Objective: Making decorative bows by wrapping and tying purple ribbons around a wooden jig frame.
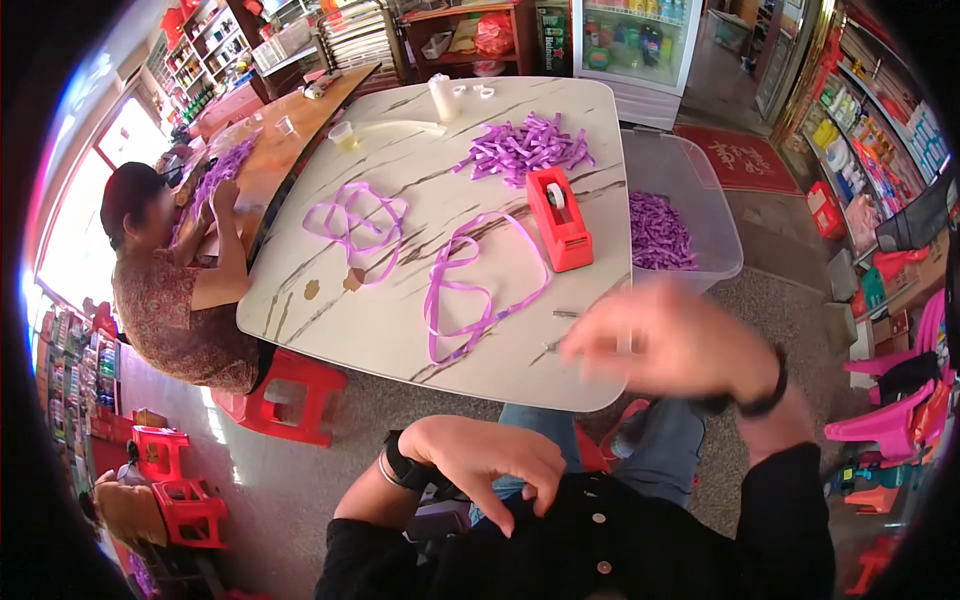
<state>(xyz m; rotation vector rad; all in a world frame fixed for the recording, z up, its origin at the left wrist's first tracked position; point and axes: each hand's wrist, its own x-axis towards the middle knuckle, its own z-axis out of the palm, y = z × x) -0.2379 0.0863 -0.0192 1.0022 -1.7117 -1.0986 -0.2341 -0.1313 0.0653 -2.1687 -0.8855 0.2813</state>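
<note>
My left hand [490, 465] hangs in front of my black shirt, below the table's near edge. Its thumb and fingers are bent downward and apart, and nothing shows between them. My right hand [665, 340] is smeared by motion over the table's right near corner. Whether its fingers grip anything cannot be made out. Close to its fingertips lie small metal pieces [566, 314], too small to name. A looped purple ribbon strap [487, 290] lies on the marbled table [380, 325] left of that hand. Beyond the hand stands a red tape dispenser [562, 225] with a roll in it.
Another purple strap [350, 225] lies further left. A pile of folded purple straps [527, 147] sits at the back, near a white bottle [442, 98] and a plastic cup [343, 135]. A clear bin [705, 200] holds more straps. A person [190, 280] works at left by a red stool [290, 395].
</note>
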